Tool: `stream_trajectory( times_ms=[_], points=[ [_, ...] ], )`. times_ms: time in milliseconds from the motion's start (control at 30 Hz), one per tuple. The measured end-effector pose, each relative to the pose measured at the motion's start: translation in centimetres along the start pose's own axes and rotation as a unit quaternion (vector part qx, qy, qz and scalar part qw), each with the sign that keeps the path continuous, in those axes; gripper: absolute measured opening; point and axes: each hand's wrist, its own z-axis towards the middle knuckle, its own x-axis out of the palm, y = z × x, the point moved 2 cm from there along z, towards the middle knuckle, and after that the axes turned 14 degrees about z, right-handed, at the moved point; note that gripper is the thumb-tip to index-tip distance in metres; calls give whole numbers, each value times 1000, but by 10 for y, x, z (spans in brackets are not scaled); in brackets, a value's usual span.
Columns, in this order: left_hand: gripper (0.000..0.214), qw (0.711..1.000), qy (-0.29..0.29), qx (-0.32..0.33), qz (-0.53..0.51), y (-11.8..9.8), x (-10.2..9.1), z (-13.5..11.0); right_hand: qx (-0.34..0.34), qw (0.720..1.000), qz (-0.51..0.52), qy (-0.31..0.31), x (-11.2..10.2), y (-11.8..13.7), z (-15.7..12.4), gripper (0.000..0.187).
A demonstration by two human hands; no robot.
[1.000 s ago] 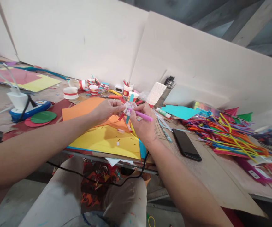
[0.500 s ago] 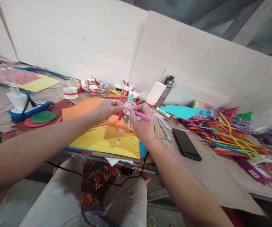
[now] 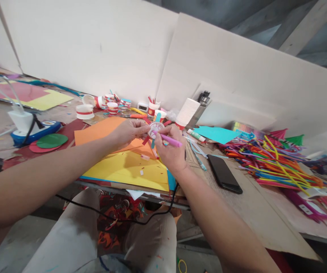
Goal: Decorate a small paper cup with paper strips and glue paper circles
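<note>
OK, I've got both hands in the head view, close together over the tabletop (image 3: 283, 216). Left hand (image 3: 133, 132): thumb and forefinger pinched on the left edge of a white disc (image 3: 159, 126), other fingers loosely bent. Right hand (image 3: 172, 151): fingers closed around a pink pen (image 3: 170, 140), tip up against the disc's face; can't tell whether it's touching. Disc sits between the hands, above the papers, pink lines on its face. Strips stick out around it: a teal strip (image 3: 158, 116) at the top, a red strip (image 3: 145, 140) lower left.

Under the hands I see an orange sheet (image 3: 92, 131) and, nearer the tabletop's front edge, a yellow sheet (image 3: 126, 174) with small scraps on it. Blue paper (image 3: 171, 181) peeks out at its right side.

Right of that, a black phone (image 3: 224, 173) lies flat on brown board. Glue stick (image 3: 196, 135) and a turquoise sheet (image 3: 216, 134) are behind it, a heap of pipe cleaners (image 3: 280, 163) further right.

Behind the hands: a leaning cup stack (image 3: 188, 111), a cup of red sticks (image 3: 152, 110), a small white clock (image 3: 142, 107), then several banded cups (image 3: 112, 108) to the left.

Far left, a green disc (image 3: 52, 140) overlaps a red disc (image 3: 40, 147), just beside a blue power strip (image 3: 52, 127).
</note>
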Motion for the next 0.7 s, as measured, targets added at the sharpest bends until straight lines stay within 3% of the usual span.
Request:
stream_trajectory(
  times_ms=[700],
  points=[
    [38, 1000, 21, 14, -3, -2, 0, -2, 21, 1000, 14, -7, 1, 0, -1, 11]
  ],
)
